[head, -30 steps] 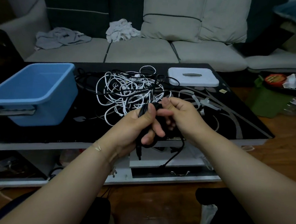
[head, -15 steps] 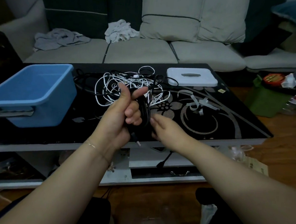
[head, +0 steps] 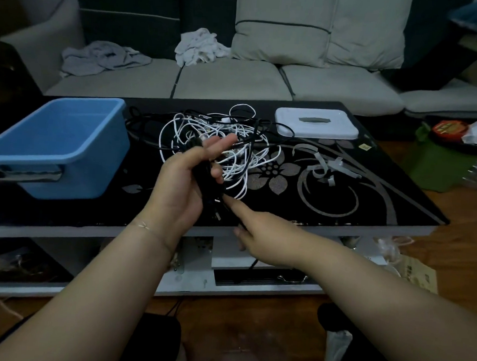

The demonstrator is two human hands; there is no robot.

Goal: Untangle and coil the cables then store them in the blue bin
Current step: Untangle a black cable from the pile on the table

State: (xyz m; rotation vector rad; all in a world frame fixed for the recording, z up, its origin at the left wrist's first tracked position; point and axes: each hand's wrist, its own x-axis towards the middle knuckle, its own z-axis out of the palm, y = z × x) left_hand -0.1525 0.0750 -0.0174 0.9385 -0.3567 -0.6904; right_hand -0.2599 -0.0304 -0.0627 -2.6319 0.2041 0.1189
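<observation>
Just in front of the tabletop's (head: pixel 369 221) near edge, left hand (head: pixel 181 188) raised, palm turned inward, thumb and lower fingers closed around a small bundle of black cable (head: pixel 208 182), index and middle fingers lifted loose above it. Below and right of that bundle, right hand (head: pixel 259 232) reaching in low, forefinger stretched out to touch the cable's trailing end, remaining fingers curled under; no real grip visible there, though a dark strand hanging beneath them may or may not be held, impossible to tell. Both forearms angled up from the bottom corners, meeting over the table edge.

Judged as the coiling step for one black cable, most of it gathered already, tail still dangling. Next move likely calls for catching that loose end, wrapping it round the bundle, then carrying the coil leftward.

Behind the left hand, a tangle of white and black cables (head: pixel 234 143) spread on the tabletop, not yet sorted. Left of that tangle, the blue bin (head: pixel 66 153), apparently with nothing inside. Right of the tangle, a white lidded box (head: pixel 316 126).
</observation>
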